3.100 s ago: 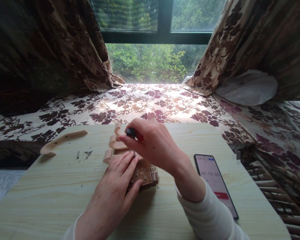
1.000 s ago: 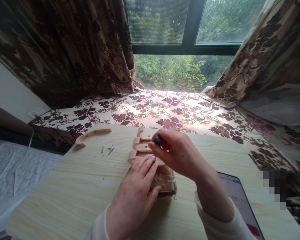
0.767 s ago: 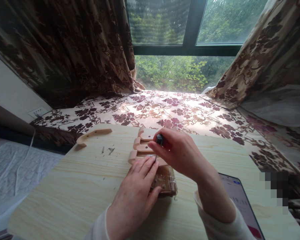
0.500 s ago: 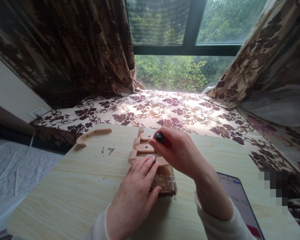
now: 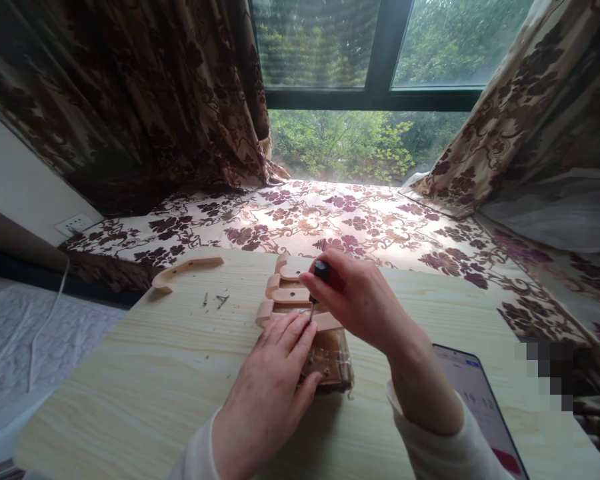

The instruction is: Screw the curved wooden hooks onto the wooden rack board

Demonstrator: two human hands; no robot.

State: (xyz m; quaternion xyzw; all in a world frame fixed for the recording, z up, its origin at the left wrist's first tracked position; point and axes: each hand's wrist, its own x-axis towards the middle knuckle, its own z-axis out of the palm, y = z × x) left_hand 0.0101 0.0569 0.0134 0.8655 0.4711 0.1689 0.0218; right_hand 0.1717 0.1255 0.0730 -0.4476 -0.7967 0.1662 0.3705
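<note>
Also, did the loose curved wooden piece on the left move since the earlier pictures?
No. Against the table, the curved wooden piece keeps its place at the far left edge, near the loose screws; the camera view shifted.

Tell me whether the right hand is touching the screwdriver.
Touching. The head view shows the right hand closed around the dark handle of the screwdriver, whose thin shaft points down beside the fingers of the left hand.
</note>
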